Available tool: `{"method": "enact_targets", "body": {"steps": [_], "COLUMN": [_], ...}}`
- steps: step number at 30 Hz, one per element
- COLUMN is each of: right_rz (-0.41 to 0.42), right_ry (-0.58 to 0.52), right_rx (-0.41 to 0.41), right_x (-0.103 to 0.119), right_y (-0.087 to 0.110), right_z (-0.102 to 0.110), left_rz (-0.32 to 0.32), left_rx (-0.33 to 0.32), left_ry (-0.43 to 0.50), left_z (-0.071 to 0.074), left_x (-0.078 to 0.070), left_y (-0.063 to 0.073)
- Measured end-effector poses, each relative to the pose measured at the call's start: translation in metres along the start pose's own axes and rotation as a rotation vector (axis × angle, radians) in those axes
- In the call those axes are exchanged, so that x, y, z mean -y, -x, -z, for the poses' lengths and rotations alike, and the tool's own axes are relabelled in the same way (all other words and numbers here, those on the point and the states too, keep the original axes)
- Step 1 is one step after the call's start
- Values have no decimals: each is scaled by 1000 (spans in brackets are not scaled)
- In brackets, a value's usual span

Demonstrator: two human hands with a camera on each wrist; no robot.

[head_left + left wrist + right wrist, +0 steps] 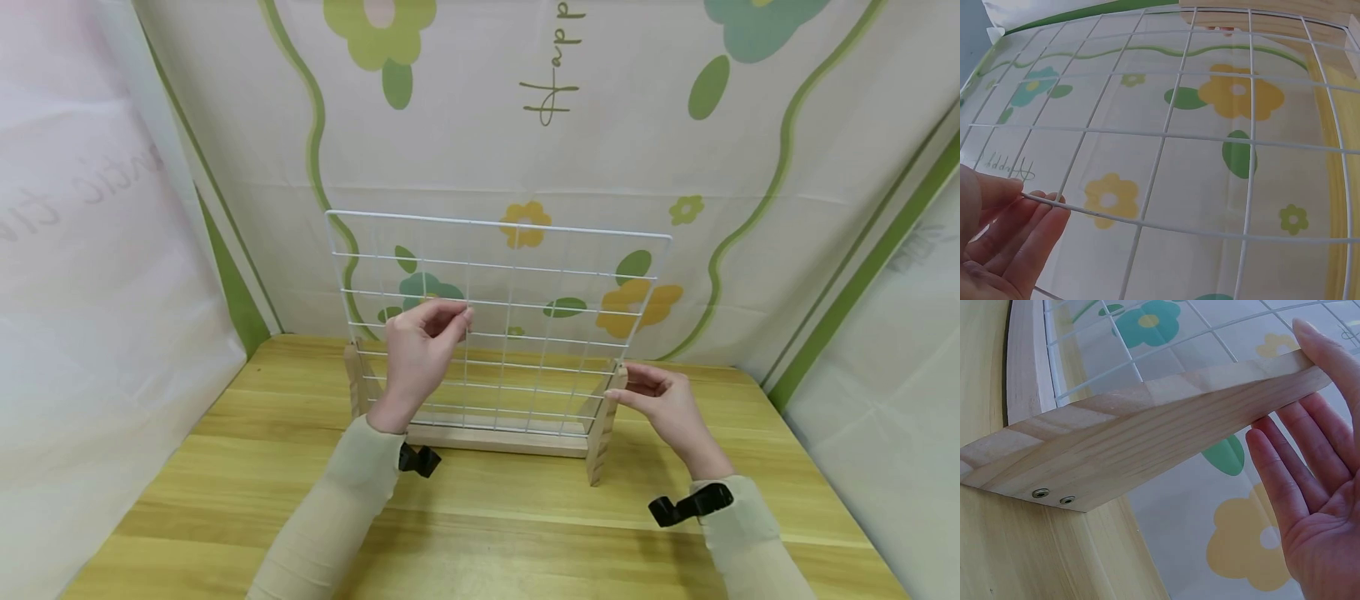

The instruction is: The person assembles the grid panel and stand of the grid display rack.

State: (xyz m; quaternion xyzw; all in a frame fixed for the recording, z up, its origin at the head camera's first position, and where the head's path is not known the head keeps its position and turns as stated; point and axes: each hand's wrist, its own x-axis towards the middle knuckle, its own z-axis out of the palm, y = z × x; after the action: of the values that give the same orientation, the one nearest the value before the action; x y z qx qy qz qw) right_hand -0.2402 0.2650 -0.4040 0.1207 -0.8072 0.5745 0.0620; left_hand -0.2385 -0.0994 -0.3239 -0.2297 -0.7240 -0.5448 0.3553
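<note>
A white wire grid panel [480,222] stands upright, leaning back a little, in a wooden stand [495,442]. My left hand [420,354] pinches one of its horizontal wires, left of the middle; the left wrist view shows the wire [1110,216] between thumb and fingertips. At the right end, my right hand [667,408] grips the top of the stand's wooden side piece [600,437]. Seen from the right wrist, the thumb lies on the front edge of that board [1147,434] and the fingers are behind it. Two metal bolts [1041,493] show low on its outer face.
The stand is on a wood-grain table [480,533]. A white cloth backdrop [600,158] with flowers and green lines hangs behind, and cloth walls [97,275] close in both sides. Each wrist carries a black camera mount [690,505].
</note>
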Motion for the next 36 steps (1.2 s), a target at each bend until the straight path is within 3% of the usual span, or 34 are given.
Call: {"method": "enact_targets", "body": {"steps": [8,11,18,23,26,29,32,36], "right_rz": [-8,-19,-12,-11,-19,-21,-14,-15], "right_ry": [12,11,-5,-1,3,6,3,-12], "right_rx": [-3,-1,-6,-7,-3,-3,-5,3], "right_x": [-2,-1,1,2,1,0,-1,1], "right_y": [-1,-1,0,1,1,2,2,1], "right_z": [1,0,-2,-1,0,1,1,0], "left_rz": [72,86,40,56,78,129,220,309], "left_rx": [58,41,-135,-261,-342,-397,-362,-236], "left_ry": [-66,-76,-10,-56,-81,-91,-95,-89], "left_z": [11,22,58,82,98,112,122,125], "left_x": [-7,-12,-18,-29,-25,-8,6,14], "left_y": [1,3,3,8,10,9,8,8]}}
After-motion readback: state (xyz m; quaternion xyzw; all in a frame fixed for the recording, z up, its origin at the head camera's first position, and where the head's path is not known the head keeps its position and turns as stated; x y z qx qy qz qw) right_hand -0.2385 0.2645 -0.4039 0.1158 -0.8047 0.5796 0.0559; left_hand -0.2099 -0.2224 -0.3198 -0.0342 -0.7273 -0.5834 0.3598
